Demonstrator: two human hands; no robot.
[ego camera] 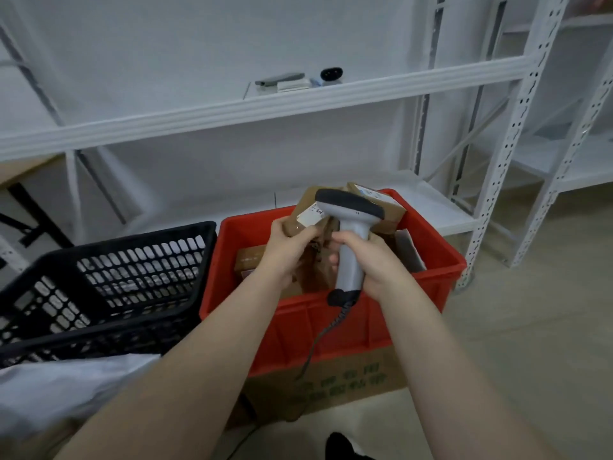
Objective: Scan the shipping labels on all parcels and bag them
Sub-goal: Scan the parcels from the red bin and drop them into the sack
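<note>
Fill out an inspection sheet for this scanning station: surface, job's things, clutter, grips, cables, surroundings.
Surface: pale floor; red crate sits on a cardboard box.
Job's things: brown parcels in the crate; grey scanner over a held parcel.
Clutter: small items on the shelf, too blurred to name.
Grips: left hand holds that parcel; right hand grips the scanner handle.
Cables: coiled cable hangs down the crate front.
Surroundings: black basket left of crate; white shelving behind.
</note>
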